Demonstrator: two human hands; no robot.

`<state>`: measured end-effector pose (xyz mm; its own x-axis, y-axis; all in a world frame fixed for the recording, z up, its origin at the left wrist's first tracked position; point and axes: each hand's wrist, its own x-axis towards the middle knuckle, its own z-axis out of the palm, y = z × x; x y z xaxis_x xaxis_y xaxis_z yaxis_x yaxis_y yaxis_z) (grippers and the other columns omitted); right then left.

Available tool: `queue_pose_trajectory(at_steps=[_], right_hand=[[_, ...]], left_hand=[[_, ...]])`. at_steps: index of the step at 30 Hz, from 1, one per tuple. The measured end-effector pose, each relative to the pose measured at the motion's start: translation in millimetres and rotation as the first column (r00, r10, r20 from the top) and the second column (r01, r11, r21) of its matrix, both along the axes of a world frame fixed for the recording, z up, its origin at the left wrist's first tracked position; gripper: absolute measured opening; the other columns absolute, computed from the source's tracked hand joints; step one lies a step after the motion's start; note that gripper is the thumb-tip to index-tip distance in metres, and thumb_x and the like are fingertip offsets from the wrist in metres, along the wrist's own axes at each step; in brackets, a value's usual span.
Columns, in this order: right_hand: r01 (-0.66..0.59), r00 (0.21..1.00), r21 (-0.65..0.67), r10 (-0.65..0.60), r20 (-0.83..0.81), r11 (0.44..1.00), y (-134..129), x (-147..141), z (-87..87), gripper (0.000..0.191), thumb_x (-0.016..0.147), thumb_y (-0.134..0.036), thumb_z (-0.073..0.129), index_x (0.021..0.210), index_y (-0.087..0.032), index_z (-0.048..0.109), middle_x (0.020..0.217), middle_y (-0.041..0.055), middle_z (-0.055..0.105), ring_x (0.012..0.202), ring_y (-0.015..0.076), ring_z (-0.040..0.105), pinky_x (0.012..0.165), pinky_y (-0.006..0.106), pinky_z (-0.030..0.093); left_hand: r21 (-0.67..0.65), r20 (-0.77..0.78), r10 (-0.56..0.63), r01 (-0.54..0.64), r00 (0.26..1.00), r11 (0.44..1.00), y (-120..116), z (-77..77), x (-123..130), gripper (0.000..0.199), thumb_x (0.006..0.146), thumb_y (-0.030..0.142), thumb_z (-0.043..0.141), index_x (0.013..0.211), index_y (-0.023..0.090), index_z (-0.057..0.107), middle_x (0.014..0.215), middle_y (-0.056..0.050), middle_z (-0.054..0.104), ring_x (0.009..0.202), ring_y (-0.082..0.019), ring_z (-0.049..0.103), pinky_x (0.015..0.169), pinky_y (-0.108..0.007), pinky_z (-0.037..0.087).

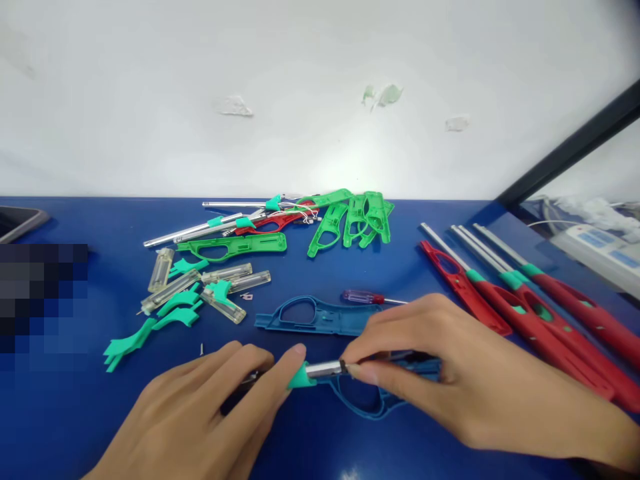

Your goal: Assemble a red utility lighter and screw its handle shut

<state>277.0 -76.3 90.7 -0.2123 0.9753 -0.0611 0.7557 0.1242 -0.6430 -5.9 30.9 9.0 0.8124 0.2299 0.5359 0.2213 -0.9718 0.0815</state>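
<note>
In the lower middle, my left hand (210,413) is closed around a lighter's metal tube (324,369) that carries a teal collar (301,378). Thumb and fingertips of my right hand (415,363) pinch a small dark piece at the tube's right end. Beneath both hands lies a blue lighter shell half (365,415), partly covered by the right hand. Just beyond it rests another blue shell half (310,319), its inside facing up. A screwdriver (361,297) with a purple and red handle lies behind the right hand.
Clear fuel tanks (173,291) and teal triggers (131,341) lie at left. Behind are metal tubes with wires (205,230) and green shell halves (240,245). Several red lighters (550,333) lie at right, near a power strip (600,250). A white wall (300,147) backs the table.
</note>
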Motion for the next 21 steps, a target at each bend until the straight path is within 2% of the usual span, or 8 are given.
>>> queue_pose_trajectory(at_steps=[3,7,12,14,17,21], right_hand=[[-0.002,1.000,-0.021,0.002,0.004,1.000,1,0,0.7,0.016,0.111,-0.032,0.066,0.110,-0.031,0.081,0.097,-0.0094,0.084,0.086,0.0124,0.077,0.089,0.029,0.052],[-0.010,1.000,-0.019,0.010,-0.004,1.000,2,2,-0.3,0.016,0.112,-0.035,0.065,0.108,-0.031,0.081,0.093,-0.0099,0.083,0.082,0.0118,0.076,0.089,0.030,0.051],[0.016,1.000,-0.025,-0.015,0.010,1.000,1,-1,-1.8,0.015,0.110,-0.036,0.068,0.104,-0.032,0.082,0.091,-0.0098,0.083,0.081,0.0133,0.076,0.086,0.031,0.051],[0.047,0.999,-0.025,-0.047,0.007,0.999,1,-3,-3.1,0.014,0.107,-0.035,0.071,0.101,-0.033,0.083,0.094,-0.0093,0.085,0.084,0.0151,0.076,0.084,0.032,0.052],[0.089,0.996,-0.008,-0.089,-0.005,0.996,2,-6,-5.3,0.014,0.104,-0.033,0.073,0.096,-0.033,0.085,0.097,-0.0070,0.087,0.090,0.0184,0.078,0.083,0.032,0.054],[0.124,0.990,-0.001,-0.124,-0.060,0.992,4,-10,-5.2,0.014,0.101,-0.031,0.075,0.091,-0.032,0.085,0.096,-0.0056,0.087,0.087,0.0177,0.078,0.081,0.030,0.056]], left_hand=[[0.000,0.003,0.000,0.000,1.000,1.000,1,-0.6,1,0.039,0.114,0.016,0.051,0.148,0.023,0.068,0.111,-0.001,0.078,0.096,-0.012,0.076,0.083,-0.027,0.054],[-0.005,-0.029,0.009,-0.009,1.000,1.000,-2,-9.7,-5,0.048,0.112,0.014,0.049,0.157,0.025,0.062,0.113,-0.001,0.078,0.094,-0.013,0.076,0.078,-0.028,0.055],[-0.010,-0.169,0.043,-0.045,0.985,0.999,-6,-18.0,-18,0.060,0.111,0.014,0.041,0.167,0.031,0.049,0.122,-0.005,0.079,0.101,-0.021,0.079,0.081,-0.034,0.061],[-0.014,-0.190,0.042,-0.046,0.981,0.999,-7,-15.9,-18,0.060,0.111,0.014,0.041,0.168,0.031,0.048,0.121,-0.006,0.079,0.101,-0.022,0.079,0.085,-0.034,0.063],[-0.023,-0.113,0.053,-0.056,0.992,0.998,-6,-8.8,-11,0.056,0.110,0.016,0.049,0.164,0.031,0.053,0.116,-0.005,0.080,0.096,-0.018,0.079,0.090,-0.029,0.064],[-0.070,-0.044,0.081,-0.084,0.996,0.994,-8,-1.1,5,0.046,0.111,0.033,0.056,0.156,0.034,0.062,0.113,-0.005,0.079,0.099,-0.019,0.079,0.087,-0.026,0.065]])
